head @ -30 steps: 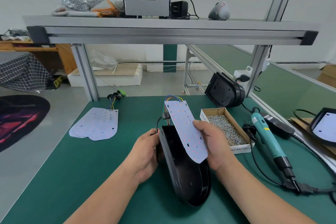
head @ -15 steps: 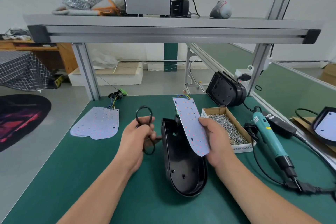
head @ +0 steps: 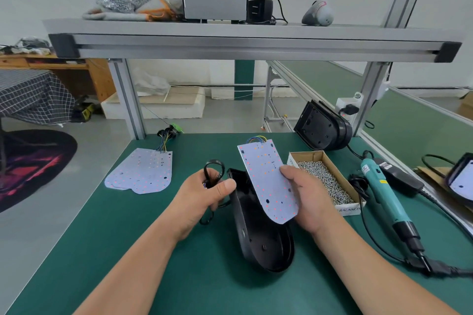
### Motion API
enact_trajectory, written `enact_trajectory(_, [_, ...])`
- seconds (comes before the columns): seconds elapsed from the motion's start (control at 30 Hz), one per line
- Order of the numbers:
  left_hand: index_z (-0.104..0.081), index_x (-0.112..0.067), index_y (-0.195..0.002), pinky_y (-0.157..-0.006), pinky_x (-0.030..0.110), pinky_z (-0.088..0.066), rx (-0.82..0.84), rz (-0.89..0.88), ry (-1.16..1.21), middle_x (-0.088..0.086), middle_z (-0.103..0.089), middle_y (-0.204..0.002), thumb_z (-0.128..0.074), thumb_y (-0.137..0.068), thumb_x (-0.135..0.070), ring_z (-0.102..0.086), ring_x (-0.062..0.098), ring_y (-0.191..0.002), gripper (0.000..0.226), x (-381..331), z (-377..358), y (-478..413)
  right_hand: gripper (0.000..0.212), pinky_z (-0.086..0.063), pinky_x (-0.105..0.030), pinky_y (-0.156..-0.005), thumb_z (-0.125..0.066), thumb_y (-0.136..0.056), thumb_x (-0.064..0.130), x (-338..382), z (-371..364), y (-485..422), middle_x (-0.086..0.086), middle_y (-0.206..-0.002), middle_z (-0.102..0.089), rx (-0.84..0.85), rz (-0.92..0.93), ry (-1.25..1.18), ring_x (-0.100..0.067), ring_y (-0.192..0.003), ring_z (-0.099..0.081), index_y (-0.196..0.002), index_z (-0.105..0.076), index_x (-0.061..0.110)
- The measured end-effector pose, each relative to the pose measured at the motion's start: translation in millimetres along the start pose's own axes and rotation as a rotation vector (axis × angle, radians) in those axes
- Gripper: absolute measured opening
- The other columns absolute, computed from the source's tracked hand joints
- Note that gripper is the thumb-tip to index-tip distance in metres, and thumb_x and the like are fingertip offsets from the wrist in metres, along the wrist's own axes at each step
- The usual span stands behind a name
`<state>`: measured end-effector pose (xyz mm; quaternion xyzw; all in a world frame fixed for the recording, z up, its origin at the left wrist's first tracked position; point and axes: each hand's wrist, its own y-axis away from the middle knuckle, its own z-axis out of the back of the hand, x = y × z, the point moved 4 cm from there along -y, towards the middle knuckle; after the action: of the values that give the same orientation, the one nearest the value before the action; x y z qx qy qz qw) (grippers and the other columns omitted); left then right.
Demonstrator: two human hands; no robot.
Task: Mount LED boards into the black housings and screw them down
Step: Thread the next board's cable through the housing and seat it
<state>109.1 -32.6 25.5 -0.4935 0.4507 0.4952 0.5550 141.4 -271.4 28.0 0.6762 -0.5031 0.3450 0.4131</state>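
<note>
A black oval housing lies tilted on the green table, its open side up. My right hand grips a white LED board by its right edge and holds it slanted over the housing; coloured wires show at the board's far end. My left hand grips a looped black cable just left of the housing's upper rim. A stack of LED boards with wires lies at the left. A box of screws and a teal electric screwdriver lie at the right.
Another black housing leans against the frame post at the back right. A third housing with a board in it sits at the far right edge. The screwdriver's cord loops over the table. An aluminium shelf spans overhead.
My left hand drew the black cable out and up beside the housing. The housing has settled lower onto the table. The board in my right hand has stayed over it.
</note>
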Motion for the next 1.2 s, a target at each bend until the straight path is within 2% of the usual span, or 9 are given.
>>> enact_trajectory(0.17, [-0.052, -0.016, -0.090, -0.099, 0.064, -0.052, -0.028, 0.072, 0.050, -0.001, -0.041, -0.054, -0.086, -0.072, -0.060, -0.037, 0.017, -0.052, 0.059, 6.1, 17.0, -2.1, 0.020, -0.044, -0.033, -0.065, -0.067, -0.083, 0.021, 13.8, 6.9, 1.9, -0.019, -0.092, -0.061, 0.029, 0.047, 0.228, -0.030, -0.078, -0.058, -0.095, -0.066, 0.004])
enact_trajectory(0.27, [-0.049, -0.016, -0.090, -0.079, 0.045, -0.059, -0.033, 0.086, 0.089, -0.007, -0.038, -0.054, -0.089, -0.072, -0.053, -0.031, 0.018, -0.051, 0.057, 7.6, 24.6, -3.9, 0.016, -0.048, -0.035, -0.069, -0.060, -0.091, 0.006, 20.4, 10.1, 6.5, -0.021, -0.098, -0.070, 0.071, 0.073, 0.433, -0.033, -0.085, -0.064, -0.102, -0.067, -0.002])
enact_trajectory(0.33, [-0.048, -0.017, -0.089, -0.065, 0.025, -0.053, -0.055, 0.076, 0.080, -0.009, -0.037, -0.055, -0.094, -0.076, -0.046, -0.030, 0.018, -0.050, 0.056, 7.5, 28.9, -5.0, 0.038, -0.056, -0.034, -0.075, -0.049, -0.097, -0.005, 23.2, 8.4, 10.6, -0.007, -0.113, -0.077, 0.066, 0.090, 0.587, -0.024, -0.094, -0.074, -0.122, -0.070, 0.015])
enact_trajectory(0.43, [-0.050, -0.018, -0.091, -0.055, 0.020, -0.041, -0.100, 0.074, 0.071, -0.009, -0.039, -0.061, -0.094, -0.074, -0.045, -0.031, 0.016, -0.049, 0.054, 9.5, 31.9, -6.5, 0.060, -0.054, -0.038, -0.087, -0.045, -0.097, -0.008, 24.7, 5.6, 11.7, 0.004, -0.120, -0.073, 0.078, 0.096, 0.764, -0.019, -0.104, -0.071, -0.143, -0.056, 0.029])
enact_trajectory(0.53, [-0.052, -0.021, -0.090, -0.061, 0.032, -0.035, -0.138, 0.071, 0.065, -0.007, -0.039, -0.064, -0.090, -0.070, -0.055, -0.032, 0.014, -0.047, 0.055, 12.5, 33.2, -8.4, 0.062, -0.048, -0.045, -0.106, -0.046, -0.096, -0.001, 24.4, 4.4, 11.6, 0.012, -0.137, -0.063, 0.093, 0.144, 0.953, -0.020, -0.117, -0.064, -0.149, -0.053, 0.031])
enact_trajectory(0.63, [-0.052, -0.023, -0.084, -0.078, 0.043, -0.040, -0.166, 0.067, 0.082, -0.004, -0.035, -0.065, -0.087, -0.071, -0.057, -0.028, 0.016, -0.048, 0.051, 13.9, 34.2, -9.6, 0.055, -0.039, -0.034, -0.104, -0.054, -0.099, 0.019, 24.4, 1.7, 9.3, 0.009, -0.152, -0.044, 0.084, 0.269, 1.208, -0.012, -0.118, -0.050, -0.151, -0.046, 0.032])
enact_trajectory(0.8, [-0.049, -0.027, -0.078, -0.080, 0.045, -0.041, -0.217, 0.076, 0.105, -0.009, -0.034, -0.061, -0.087, -0.067, -0.061, -0.026, 0.012, -0.046, 0.052, 10.9, 30.7, -9.4, 0.057, -0.020, -0.026, -0.122, -0.058, -0.103, 0.041, 18.8, -16.3, 11.9, 0.007, -0.165, -0.032, 0.008, 0.635, 1.389, -0.011, -0.154, -0.023, -0.155, -0.046, 0.019])
enact_trajectory(1.0, [-0.050, -0.022, -0.084, -0.080, 0.046, -0.040, -0.235, 0.077, 0.132, -0.007, -0.038, -0.061, -0.087, -0.065, -0.059, -0.028, 0.010, -0.043, 0.056, 6.0, 24.6, -5.0, 0.041, -0.027, -0.044, -0.120, -0.065, -0.094, 0.026, -7.7, -64.0, 9.5, 0.008, -0.136, -0.061, 0.288, 0.863, 1.646, -0.024, -0.143, -0.040, -0.135, -0.065, 0.024])
enact_trajectory(1.2, [-0.054, -0.019, -0.088, -0.067, 0.037, -0.034, -0.140, 0.113, 0.193, 0.000, -0.049, -0.062, -0.084, -0.077, -0.046, -0.047, 0.022, -0.061, 0.042, 3.8, 20.7, -1.6, 0.038, -0.044, -0.043, -0.095, -0.061, -0.080, 0.004, -13.5, -64.3, 3.8, -0.001, -0.113, -0.059, 0.210, 0.982, 1.683, -0.031, -0.113, -0.050, -0.114, -0.069, 0.018])
